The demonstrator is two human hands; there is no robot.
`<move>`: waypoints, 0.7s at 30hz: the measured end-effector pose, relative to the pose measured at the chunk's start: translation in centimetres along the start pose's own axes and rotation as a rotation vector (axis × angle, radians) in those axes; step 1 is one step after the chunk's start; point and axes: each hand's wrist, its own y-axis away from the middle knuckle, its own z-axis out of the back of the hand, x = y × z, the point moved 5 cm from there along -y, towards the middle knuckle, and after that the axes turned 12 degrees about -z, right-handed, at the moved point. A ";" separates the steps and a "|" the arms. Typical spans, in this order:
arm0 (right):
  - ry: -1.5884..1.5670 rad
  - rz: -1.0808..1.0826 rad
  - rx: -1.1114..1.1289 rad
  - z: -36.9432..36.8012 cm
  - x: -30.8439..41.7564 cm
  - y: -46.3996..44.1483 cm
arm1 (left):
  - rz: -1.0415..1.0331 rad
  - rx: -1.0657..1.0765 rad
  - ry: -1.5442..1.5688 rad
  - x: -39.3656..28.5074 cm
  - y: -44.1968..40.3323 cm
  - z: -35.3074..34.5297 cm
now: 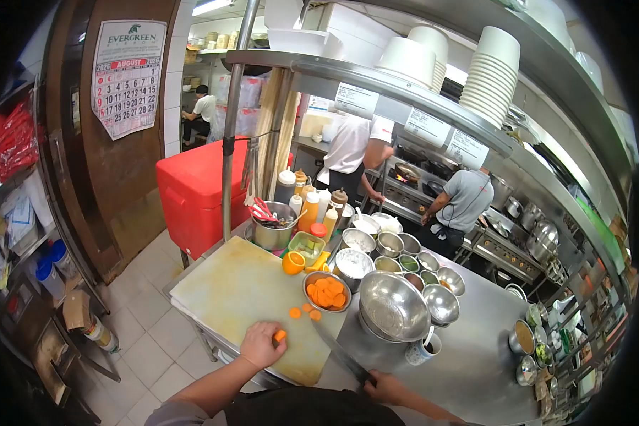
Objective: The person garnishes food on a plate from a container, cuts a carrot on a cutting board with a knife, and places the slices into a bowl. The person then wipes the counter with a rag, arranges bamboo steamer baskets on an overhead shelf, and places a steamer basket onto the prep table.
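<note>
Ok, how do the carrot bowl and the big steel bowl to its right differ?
Size: the carrot bowl is clearly smaller; the big steel bowl is much wider.
Contents: the carrot bowl is filled with orange slices; the big steel bowl looks empty.
Both are round, open-topped and shiny metal.

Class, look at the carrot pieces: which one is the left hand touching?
The thick carrot chunk at the left hand; the others are carrot slices lying loose on the cutting board or heaped in the metal bowl.
</note>
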 end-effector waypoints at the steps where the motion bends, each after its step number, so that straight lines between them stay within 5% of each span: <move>1: 0.012 0.002 -0.003 0.1 0.1 0.1 | 0.004 0.010 0.008 0.1 0.1 -0.2; 21: 0.023 -0.011 -0.075 -0.8 -1.1 -0.5 | 0.008 0.028 0.019 0.3 0.1 -0.5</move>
